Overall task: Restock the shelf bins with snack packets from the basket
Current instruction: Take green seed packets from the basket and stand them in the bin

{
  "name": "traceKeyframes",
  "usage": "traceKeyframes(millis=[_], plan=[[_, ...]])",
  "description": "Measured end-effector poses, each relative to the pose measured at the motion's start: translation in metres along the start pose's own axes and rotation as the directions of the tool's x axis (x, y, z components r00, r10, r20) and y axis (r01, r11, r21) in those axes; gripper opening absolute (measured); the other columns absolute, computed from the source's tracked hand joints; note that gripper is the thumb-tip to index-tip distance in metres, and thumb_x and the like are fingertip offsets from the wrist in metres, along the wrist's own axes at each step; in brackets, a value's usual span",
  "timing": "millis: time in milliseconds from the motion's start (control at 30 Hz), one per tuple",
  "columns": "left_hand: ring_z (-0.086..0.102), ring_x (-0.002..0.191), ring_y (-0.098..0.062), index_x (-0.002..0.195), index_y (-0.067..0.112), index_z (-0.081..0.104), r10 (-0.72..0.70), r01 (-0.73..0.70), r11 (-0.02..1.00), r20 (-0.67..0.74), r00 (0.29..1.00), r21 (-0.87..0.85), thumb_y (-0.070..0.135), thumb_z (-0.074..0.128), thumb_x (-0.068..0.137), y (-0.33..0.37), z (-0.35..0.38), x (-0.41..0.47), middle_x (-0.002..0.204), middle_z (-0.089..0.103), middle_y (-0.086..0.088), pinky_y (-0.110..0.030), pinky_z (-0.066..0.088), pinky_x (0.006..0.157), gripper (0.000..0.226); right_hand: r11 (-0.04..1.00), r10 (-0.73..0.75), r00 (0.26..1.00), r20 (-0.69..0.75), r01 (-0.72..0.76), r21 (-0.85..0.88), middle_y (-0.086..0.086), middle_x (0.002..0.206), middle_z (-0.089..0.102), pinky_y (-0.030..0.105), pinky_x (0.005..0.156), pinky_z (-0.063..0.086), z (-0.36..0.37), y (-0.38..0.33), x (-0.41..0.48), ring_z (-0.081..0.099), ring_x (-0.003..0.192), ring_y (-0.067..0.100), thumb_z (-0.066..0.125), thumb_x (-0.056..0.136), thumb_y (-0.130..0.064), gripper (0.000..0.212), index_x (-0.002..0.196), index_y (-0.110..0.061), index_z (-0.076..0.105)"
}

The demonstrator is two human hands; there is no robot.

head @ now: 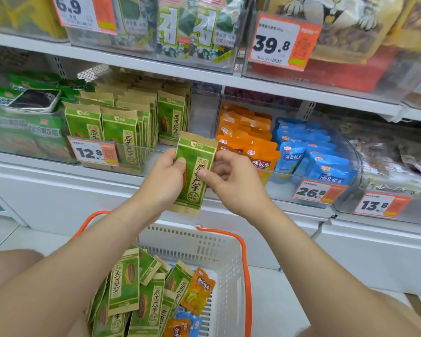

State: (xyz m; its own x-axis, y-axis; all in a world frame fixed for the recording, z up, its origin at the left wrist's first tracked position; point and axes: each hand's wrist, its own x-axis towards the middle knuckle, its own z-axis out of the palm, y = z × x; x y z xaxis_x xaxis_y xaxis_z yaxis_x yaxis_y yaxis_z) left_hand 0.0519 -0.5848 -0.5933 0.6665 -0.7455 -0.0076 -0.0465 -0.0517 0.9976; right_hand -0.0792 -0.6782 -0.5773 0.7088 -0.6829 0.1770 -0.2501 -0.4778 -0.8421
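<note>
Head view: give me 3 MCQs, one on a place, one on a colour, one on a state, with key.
1. Where is the bin of matching green packets, relative to the held packet?
A. up and left
B. right
C. in the basket

2. What colour are the basket handles?
A. blue
B. orange
C. white

3. How is the held packet gripped?
A. left hand only
B. right hand only
C. both hands

Key: 1 A, the green stack stands behind the 12.8 tag. 2 B, orange loops run along the white rim. 3 C, the left hand and right hand each pinch a side.
</note>
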Motion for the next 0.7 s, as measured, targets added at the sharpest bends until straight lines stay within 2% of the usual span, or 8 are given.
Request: traceKeyframes(millis=[67, 133, 200, 333, 400, 500, 633, 700], plan=[[0.070, 0.102, -0.017, 0.116, 0.026, 0.063, 0.118, -0.115, 0.986, -0.014, 0.993, 0.119, 0.023, 0.042, 0.111, 0.006, -0.009, 0.007, 0.108, 0.073, 0.001, -0.038, 0.056, 0.089, 0.022, 0.998, -0.059, 0.994, -0.094, 0.060, 0.005, -0.009, 0.077, 0.077, 0.043, 0.075, 0.062, 0.006, -0.007, 0.005, 0.074, 0.072, 0.008, 0.076, 0.094, -0.022, 0.012, 0.104, -0.026, 0.072], [0.063, 0.097, -0.009, 0.115, 0.024, 0.060, 0.274, -0.250, 0.924, -0.047, 0.961, 0.288, 0.030, 0.042, 0.111, 0.015, -0.021, 0.012, 0.103, 0.068, 0.005, -0.030, 0.050, 0.087, 0.019, 0.992, -0.119, 0.972, -0.201, 0.124, 0.017, -0.009, 0.077, 0.077, 0.035, 0.072, 0.062, 0.009, -0.016, 0.011, 0.074, 0.073, 0.005, 0.075, 0.093, -0.016, 0.013, 0.104, -0.023, 0.073], [0.056, 0.095, -0.008, 0.113, 0.020, 0.059, 0.433, -0.354, 0.823, -0.087, 0.897, 0.443, 0.030, 0.039, 0.111, 0.023, -0.036, 0.018, 0.102, 0.063, 0.007, -0.024, 0.042, 0.080, 0.023, 0.974, -0.201, 0.925, -0.322, 0.225, 0.038, -0.010, 0.086, 0.078, 0.029, 0.074, 0.061, 0.011, -0.028, 0.015, 0.074, 0.081, 0.004, 0.075, 0.093, -0.011, 0.017, 0.108, -0.018, 0.073], [0.049, 0.106, -0.029, 0.113, 0.016, 0.059, 0.677, -0.376, 0.525, -0.107, 0.728, 0.763, 0.010, 0.053, 0.094, 0.025, -0.075, 0.040, 0.116, 0.053, -0.007, -0.045, 0.043, 0.090, 0.021, 0.925, -0.359, 0.801, -0.479, 0.374, -0.069, -0.010, 0.096, 0.076, 0.035, 0.080, 0.060, 0.019, -0.043, 0.026, 0.073, 0.089, 0.007, 0.073, 0.095, -0.012, 0.016, 0.110, -0.015, 0.070], [0.045, 0.112, -0.032, 0.117, 0.017, 0.058, 0.676, -0.294, 0.457, -0.113, 0.728, 0.839, 0.008, 0.064, 0.083, 0.026, -0.088, 0.050, 0.126, 0.049, -0.009, -0.048, 0.043, 0.092, 0.036, 0.917, -0.395, 0.781, -0.483, 0.362, -0.165, -0.010, 0.093, 0.074, 0.040, 0.079, 0.058, 0.023, -0.045, 0.041, 0.071, 0.087, 0.008, 0.073, 0.095, -0.017, 0.012, 0.106, -0.017, 0.068], [0.031, 0.144, -0.035, 0.138, 0.021, 0.051, 0.599, -0.201, 0.392, -0.083, 0.796, 0.898, 0.024, 0.075, 0.079, 0.026, -0.099, 0.062, 0.155, 0.038, -0.009, -0.056, 0.031, 0.111, 0.064, 0.936, -0.336, 0.846, -0.415, 0.252, -0.244, -0.011, 0.091, 0.073, 0.045, 0.081, 0.057, 0.036, -0.037, 0.076, 0.070, 0.086, 0.012, 0.071, 0.096, -0.021, 0.010, 0.104, -0.020, 0.065], [0.004, 0.159, -0.033, 0.153, 0.027, 0.036, 0.476, -0.126, 0.336, -0.052, 0.878, 0.933, 0.045, 0.075, 0.083, 0.019, -0.108, 0.081, 0.172, 0.015, -0.006, -0.065, 0.012, 0.122, 0.083, 0.925, -0.210, 0.914, -0.348, 0.070, -0.375, -0.004, 0.093, 0.071, 0.028, 0.068, 0.041, 0.053, -0.032, 0.120, 0.061, 0.082, 0.015, 0.067, 0.099, -0.026, 0.010, 0.105, -0.019, 0.063], [-0.001, 0.160, -0.034, 0.154, 0.027, 0.033, 0.452, -0.114, 0.308, -0.039, 0.891, 0.945, 0.048, 0.074, 0.085, 0.015, -0.110, 0.088, 0.172, 0.013, -0.006, -0.067, 0.008, 0.122, 0.083, 0.907, -0.134, 0.930, -0.342, -0.024, -0.421, 0.004, 0.097, 0.067, 0.030, 0.065, 0.034, 0.061, -0.037, 0.137, 0.051, 0.077, 0.016, 0.066, 0.100, -0.025, 0.013, 0.104, -0.014, 0.061]])
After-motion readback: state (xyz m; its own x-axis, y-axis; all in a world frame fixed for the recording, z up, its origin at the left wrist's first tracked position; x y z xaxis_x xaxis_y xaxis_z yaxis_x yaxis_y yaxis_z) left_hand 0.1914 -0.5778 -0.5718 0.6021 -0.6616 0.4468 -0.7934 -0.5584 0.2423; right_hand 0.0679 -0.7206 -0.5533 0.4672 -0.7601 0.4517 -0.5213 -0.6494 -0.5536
